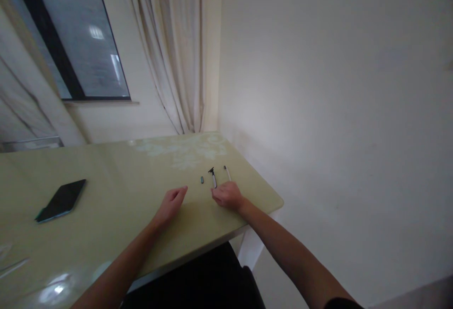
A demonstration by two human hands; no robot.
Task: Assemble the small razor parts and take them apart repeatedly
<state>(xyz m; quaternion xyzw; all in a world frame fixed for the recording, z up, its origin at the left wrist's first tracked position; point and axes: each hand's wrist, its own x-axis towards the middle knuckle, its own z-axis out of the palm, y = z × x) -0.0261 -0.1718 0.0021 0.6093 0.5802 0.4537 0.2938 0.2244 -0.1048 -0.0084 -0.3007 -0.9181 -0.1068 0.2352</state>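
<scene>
My left hand rests on the table with its fingers curled in and the thumb on top; nothing shows in it. Farther right, my right hand is closed, its fingertips at the lower end of a razor with a dark head and a pale handle. Whether they grip the handle or only touch it, I cannot tell. A white toothbrush with a dark head runs down behind the back of this hand, which hides its lower end. Left of the razor is a small dark cylinder, perhaps a battery, apart from both hands.
The glossy yellow-green table meets the wall along its right side. A flat black tablet-like object lies at the left. A black chair stands against the front edge. Curtains hang behind the table.
</scene>
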